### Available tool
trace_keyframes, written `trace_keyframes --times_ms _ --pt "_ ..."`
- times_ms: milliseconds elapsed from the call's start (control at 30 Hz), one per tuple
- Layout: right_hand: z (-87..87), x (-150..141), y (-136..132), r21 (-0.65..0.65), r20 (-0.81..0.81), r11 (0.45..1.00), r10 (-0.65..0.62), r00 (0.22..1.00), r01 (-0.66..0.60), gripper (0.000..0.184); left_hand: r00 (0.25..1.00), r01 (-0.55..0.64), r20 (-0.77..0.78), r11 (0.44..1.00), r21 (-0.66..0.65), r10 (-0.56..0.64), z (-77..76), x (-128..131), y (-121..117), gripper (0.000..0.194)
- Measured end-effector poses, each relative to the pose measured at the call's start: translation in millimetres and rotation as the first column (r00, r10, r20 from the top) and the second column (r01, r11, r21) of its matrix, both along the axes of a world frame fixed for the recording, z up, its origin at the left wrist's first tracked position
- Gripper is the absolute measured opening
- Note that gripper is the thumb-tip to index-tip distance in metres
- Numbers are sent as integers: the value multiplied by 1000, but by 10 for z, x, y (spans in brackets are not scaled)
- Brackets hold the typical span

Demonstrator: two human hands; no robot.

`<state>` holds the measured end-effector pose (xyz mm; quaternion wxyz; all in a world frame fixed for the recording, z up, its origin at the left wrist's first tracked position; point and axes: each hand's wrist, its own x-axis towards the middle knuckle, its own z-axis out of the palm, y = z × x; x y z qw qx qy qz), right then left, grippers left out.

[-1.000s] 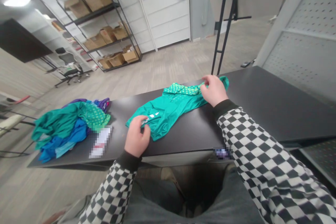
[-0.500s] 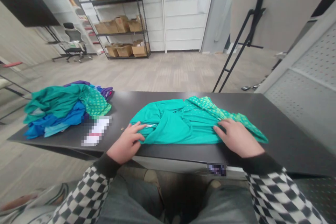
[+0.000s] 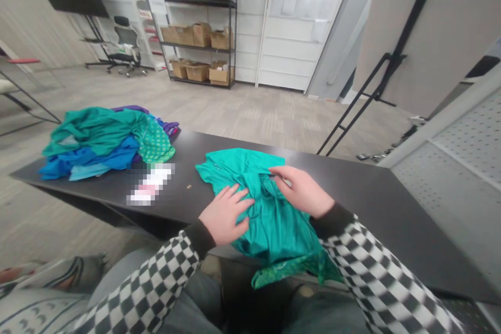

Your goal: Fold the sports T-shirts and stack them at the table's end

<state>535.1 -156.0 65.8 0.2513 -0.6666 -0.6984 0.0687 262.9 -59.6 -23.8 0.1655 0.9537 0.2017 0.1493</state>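
Fingers of the left hand [image 3: 225, 216] are spread, back of the hand upward, pressing on cloth without a visible grip. Those of the right hand [image 3: 303, 190] are curved, with a narrow gap between thumb and forefinger; their tips touch the cloth, but whether they pinch a fold cannot be told. Beneath both lies a teal-green garment of thin, glossy fabric [image 3: 279, 227], bunched on the smooth, dark grey desk [image 3: 371, 209] before the person. Compared with half a second earlier, the garment has swung from lying along the desk to running toward the person, its patterned green end [image 3: 287, 267] now over the near edge, and the hands are closer together. This suggests a turning of the cloth, its creases not yet smoothed. Leftward, well apart, sits a heap of green, blue and purple garments [image 3: 94, 141].
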Motion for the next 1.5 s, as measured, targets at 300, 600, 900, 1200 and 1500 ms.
trace_keyframes --times_ms 300,600,900,1200,1500 --pt "-682 694 481 -379 312 818 -328 892 434 73 986 10 168 977 -213 27 4 -345 706 28" --pt "-723 1540 -724 -355 434 558 -612 661 750 77 756 -644 241 757 111 608 54 -588 1366 36" --pt "-379 1341 -271 -118 316 782 -555 770 612 65 951 -309 -10 950 -41 308 288 748 697 61" --pt "-732 1202 -91 -373 360 666 -538 762 646 84 903 -205 -362 972 113 232 -20 357 1366 90" --pt "-808 852 -346 -421 281 697 -508 814 581 93 898 -135 -408 985 106 167 74 131 1786 92"
